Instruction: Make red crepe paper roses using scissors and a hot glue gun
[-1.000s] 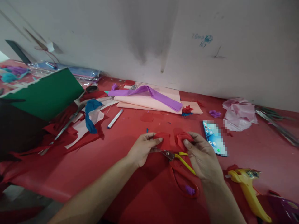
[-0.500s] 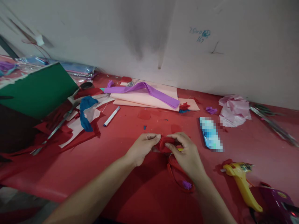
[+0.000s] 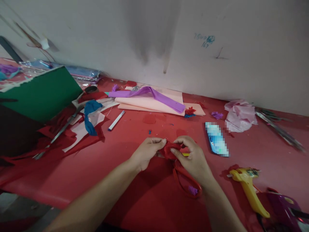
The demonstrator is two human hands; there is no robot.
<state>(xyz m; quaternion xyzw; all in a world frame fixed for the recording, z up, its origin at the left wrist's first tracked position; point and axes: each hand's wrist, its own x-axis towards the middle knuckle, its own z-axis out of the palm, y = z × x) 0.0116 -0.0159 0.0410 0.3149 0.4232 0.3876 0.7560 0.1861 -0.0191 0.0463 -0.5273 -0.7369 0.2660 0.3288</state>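
Red folded piece (image 3: 170, 150): mid-work by the look of it. Gathered into soft folds, not yet set down. Nearest, toward the counter's (image 3: 101, 167) near edge on the right side, yellow glue gun (image 3: 249, 191) lies unheld. Red-and-yellow-handled tool (image 3: 185, 154) is partly behind the right hand (image 3: 193, 158). Piece sits over the counter's near half between left hand (image 3: 148, 152) and right, both pinched narrow on it. Can't tell if folds are fixed. Beyond: flat red cutout (image 3: 149, 119), loose. Far edge: purple strip (image 3: 169, 102) across peach sheets (image 3: 145, 104), neither in hand.
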